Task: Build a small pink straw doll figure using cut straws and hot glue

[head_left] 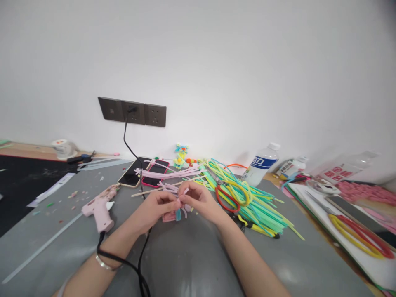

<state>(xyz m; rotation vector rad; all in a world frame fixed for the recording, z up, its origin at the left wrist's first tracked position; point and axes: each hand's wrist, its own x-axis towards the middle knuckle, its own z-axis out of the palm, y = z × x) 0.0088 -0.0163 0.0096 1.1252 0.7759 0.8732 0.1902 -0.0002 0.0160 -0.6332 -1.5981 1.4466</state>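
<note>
My left hand [159,207] and my right hand [198,199] meet above the grey mat, fingertips pinched together. Between them is a short pale pink pipe cleaner [186,191], its end poking up; the fingers hide most of it. Just below the hands lie a pink piece [168,217] and a small blue piece [178,214], partly covered. Behind the hands rests a bundle of pale pink pipe cleaners [170,174]. To the right of my right hand spreads a heap of green, yellow and teal pipe cleaners [266,214], with red-and-yellow-handled scissors [227,199] on top.
A pink glue gun [100,211] with a black cord lies left, beside a glue stick [43,247]. Two phones [134,173] are behind. A yellow-blue figure [181,156] stands by the wall. Right are a bottle [261,164] and more scissors [355,235] on a white pad.
</note>
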